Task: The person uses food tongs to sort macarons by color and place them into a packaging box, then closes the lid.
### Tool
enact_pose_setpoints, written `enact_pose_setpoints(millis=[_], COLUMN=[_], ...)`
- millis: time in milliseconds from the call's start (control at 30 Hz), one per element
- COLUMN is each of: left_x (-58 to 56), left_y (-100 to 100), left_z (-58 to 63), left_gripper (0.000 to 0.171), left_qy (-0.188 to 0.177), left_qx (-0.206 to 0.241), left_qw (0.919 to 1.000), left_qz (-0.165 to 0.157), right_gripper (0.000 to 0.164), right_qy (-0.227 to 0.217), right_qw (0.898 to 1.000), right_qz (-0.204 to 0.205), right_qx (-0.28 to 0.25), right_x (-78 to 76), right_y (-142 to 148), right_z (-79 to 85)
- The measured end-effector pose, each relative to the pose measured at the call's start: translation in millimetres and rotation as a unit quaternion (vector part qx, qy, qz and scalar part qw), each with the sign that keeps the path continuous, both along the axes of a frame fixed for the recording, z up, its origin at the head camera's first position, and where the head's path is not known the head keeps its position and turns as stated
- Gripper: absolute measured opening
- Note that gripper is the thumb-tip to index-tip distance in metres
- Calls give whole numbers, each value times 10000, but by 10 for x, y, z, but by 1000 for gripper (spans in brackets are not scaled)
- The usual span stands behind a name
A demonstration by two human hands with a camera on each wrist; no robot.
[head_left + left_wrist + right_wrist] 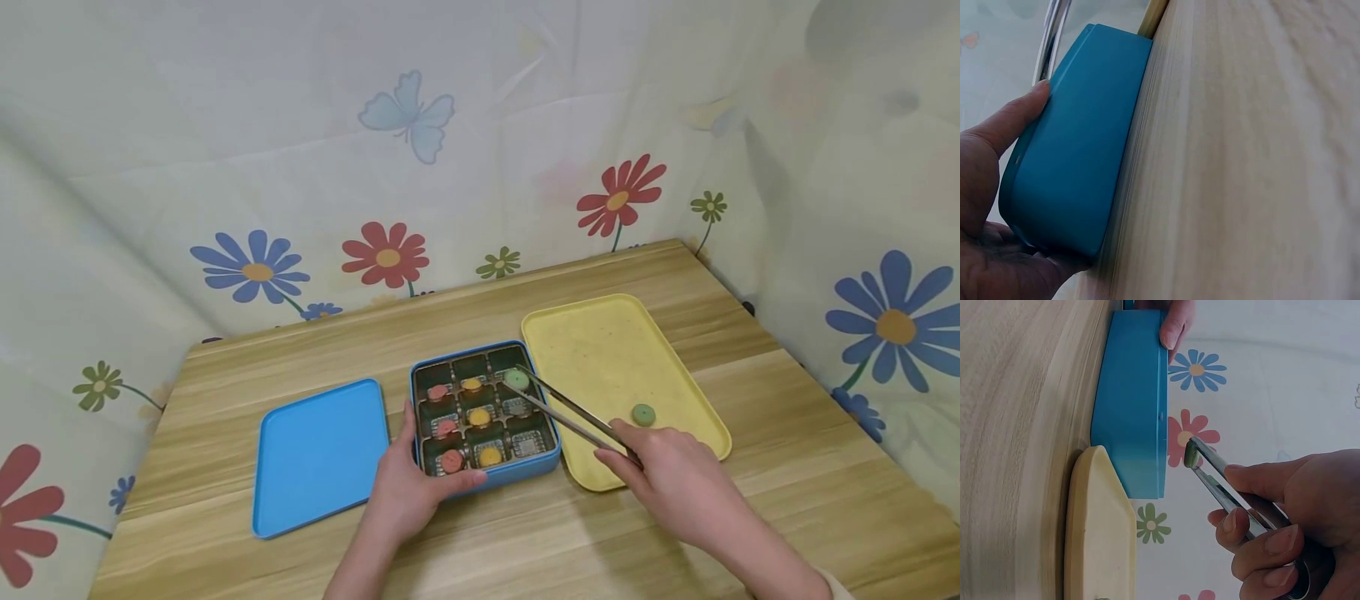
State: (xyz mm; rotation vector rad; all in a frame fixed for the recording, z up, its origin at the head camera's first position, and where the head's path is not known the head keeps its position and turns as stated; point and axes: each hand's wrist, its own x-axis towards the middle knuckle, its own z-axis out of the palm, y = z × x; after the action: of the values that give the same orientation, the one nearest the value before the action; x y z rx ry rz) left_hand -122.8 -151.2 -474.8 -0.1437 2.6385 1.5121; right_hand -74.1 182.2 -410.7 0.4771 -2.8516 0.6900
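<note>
My right hand point(678, 479) grips metal tongs point(573, 415). Between the tong tips is a round green piece point(516, 379), which looks like a small biscuit or candy, held above the right column of a blue box point(517, 473). In the right wrist view the green piece point(1192, 453) stands clear of the box's rim. The box has a divided dark insert, with pink pieces point(452, 461) down the left column and yellow pieces point(490, 456) down the middle one. My left hand point(412, 487) holds the near left corner, thumb along the front rim, fingers at the left side.
A yellow tray point(600, 358) lies right of the box, bearing another green piece point(643, 414). On the left lies a flat blue lid point(322, 458). The wooden table point(247, 358) meets a flower-printed curtain at the back and sides.
</note>
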Motion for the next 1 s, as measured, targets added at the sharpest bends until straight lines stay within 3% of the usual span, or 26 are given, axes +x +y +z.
enact_pose_setpoints(millis=[267,533,767,1000], left_x=[0,3,5,-2], left_y=[9,15,29,38], left_z=[7,12,1,-4], left_gripper=[152,153,154,156], left_qy=[11,-4,64,49], left_qx=[63,126,-17,124], left_qw=[10000,9999,10000,9999], left_qz=[0,-2,-57,-35], right_gripper=[33,33,36,34], right_qy=[-84,-225,-908,-1538], right_qw=[9997,9982,9902,9798], right_qz=[-77,-521,-1042,-1195], right_qx=[-230,-200,182,445], right_x=[37,117,308,424], right_y=[68,450,824,1019], right_z=[4,-68,-170,-289])
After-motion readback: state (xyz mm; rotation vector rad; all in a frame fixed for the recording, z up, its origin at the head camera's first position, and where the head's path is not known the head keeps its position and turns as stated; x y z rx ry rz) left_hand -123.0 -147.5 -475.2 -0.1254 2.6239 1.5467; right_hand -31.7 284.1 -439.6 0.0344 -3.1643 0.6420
